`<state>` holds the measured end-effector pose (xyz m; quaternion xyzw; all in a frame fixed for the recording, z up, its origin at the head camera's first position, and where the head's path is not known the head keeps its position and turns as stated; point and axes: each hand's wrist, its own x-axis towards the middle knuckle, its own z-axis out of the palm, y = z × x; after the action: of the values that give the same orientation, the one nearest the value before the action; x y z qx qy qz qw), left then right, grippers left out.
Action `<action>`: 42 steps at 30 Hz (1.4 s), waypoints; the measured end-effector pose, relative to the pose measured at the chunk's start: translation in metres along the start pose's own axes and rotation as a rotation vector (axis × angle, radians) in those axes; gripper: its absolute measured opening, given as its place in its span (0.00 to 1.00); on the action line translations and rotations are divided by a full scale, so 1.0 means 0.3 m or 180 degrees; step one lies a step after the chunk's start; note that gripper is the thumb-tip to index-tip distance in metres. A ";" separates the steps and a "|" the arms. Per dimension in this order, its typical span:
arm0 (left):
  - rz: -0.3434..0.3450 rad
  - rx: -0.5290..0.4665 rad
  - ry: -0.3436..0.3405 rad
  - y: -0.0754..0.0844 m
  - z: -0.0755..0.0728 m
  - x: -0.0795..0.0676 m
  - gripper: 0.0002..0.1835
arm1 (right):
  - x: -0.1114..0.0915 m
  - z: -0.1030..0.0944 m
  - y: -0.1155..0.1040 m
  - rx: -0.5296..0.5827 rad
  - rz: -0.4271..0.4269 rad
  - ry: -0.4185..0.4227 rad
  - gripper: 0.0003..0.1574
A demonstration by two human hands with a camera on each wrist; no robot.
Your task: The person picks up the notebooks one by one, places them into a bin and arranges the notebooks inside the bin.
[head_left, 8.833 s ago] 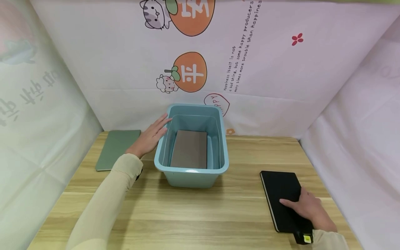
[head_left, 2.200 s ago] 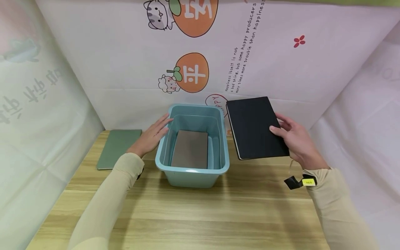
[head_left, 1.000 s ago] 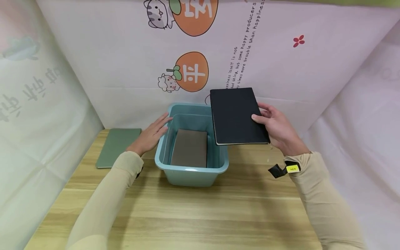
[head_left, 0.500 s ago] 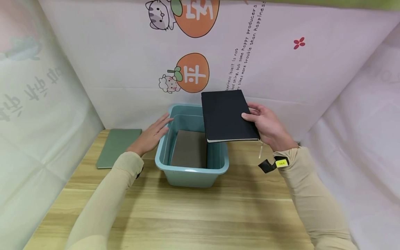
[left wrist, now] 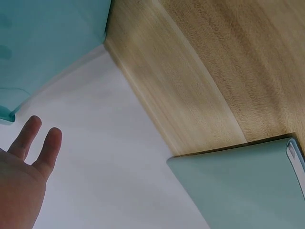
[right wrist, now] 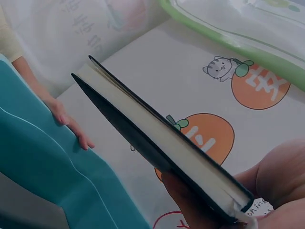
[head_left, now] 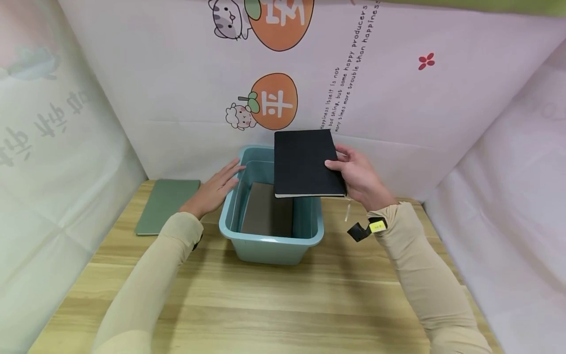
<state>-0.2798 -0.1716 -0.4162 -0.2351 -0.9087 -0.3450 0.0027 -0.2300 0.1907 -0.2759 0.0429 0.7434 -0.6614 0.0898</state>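
Note:
A black notebook (head_left: 305, 162) hangs over the right back part of a blue plastic bin (head_left: 269, 241). My right hand (head_left: 360, 179) grips its right edge, thumb on the cover and fingers beneath. In the right wrist view the notebook (right wrist: 162, 138) shows its page edges, a little above the bin's rim. Inside the bin a grey-brown notebook (head_left: 265, 211) lies flat, partly covered from sight by the black one. My left hand (head_left: 214, 191) rests with straight fingers against the bin's left rim. Left of that hand, a green notebook (head_left: 168, 206) lies on the table.
The wooden table (head_left: 265, 305) stretches in front of the bin. A white printed cloth wall (head_left: 376, 98) rises close behind it, and white cloth sides (head_left: 48, 196) close in the left and right. In the left wrist view, the green notebook (left wrist: 238, 181) lies near the back edge.
My right hand has lifted the black notebook from the right of the table and carried it left, over the bin. My left hand has stayed at the rim.

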 end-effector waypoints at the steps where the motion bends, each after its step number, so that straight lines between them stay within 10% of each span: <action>1: -0.0011 0.0006 -0.0007 0.001 -0.001 0.001 0.28 | 0.004 0.005 0.001 0.0003 0.0000 0.0000 0.46; 42: 0.0010 0.0061 0.0041 -0.007 0.001 0.005 0.27 | 0.179 0.203 0.076 0.0027 0.0448 -0.0222 0.53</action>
<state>-0.2819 -0.1722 -0.4174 -0.2343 -0.9115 -0.3377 0.0113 -0.2738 0.1301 -0.3152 0.0724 0.7322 -0.6576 0.1618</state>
